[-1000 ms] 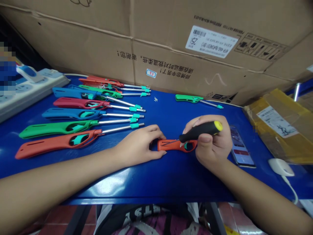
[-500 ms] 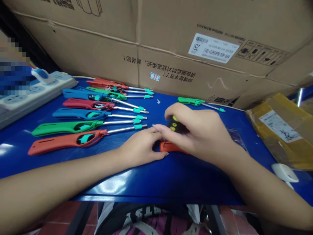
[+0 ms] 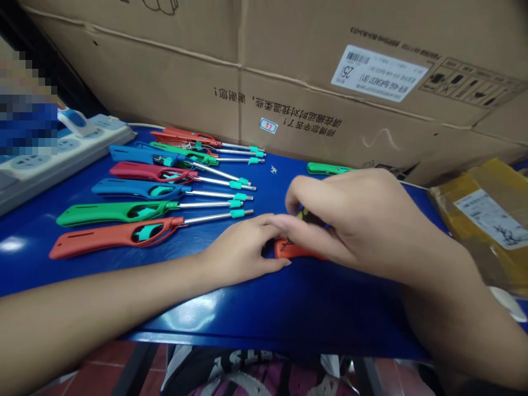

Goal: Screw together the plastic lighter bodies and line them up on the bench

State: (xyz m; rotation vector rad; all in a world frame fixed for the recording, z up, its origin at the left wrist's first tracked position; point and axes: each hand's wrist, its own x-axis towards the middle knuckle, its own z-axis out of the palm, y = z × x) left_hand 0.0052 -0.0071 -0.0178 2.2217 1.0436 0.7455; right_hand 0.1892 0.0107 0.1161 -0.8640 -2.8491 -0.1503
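Note:
My right hand (image 3: 355, 220) is closed around a black tool handle with yellow spots (image 3: 310, 216), which looks like a screwdriver; its tip is hidden. Beneath that hand an orange lighter (image 3: 291, 250) lies on the blue table (image 3: 247, 319), mostly covered. The thumb and fingers of my left hand (image 3: 247, 247) close about the lighter's left end. To the left, long-nosed lighters lie in a row with metal tubes pointing right, among them an orange one (image 3: 94, 240), a green one (image 3: 99, 214) and a blue one (image 3: 119, 187).
A large cardboard box (image 3: 185, 82) walls off the table's back. A white power strip (image 3: 82, 146) sits at the left. Another green lighter (image 3: 325, 168) lies behind my right hand. A yellow-taped parcel (image 3: 474, 203) stands at the right. Tiny metal bits (image 3: 273, 169) lie near the box.
My right hand has turned and swung over to the right with the tool, covering more of the green lighter behind. My left hand stays at the orange lighter's end. The view has shifted slightly.

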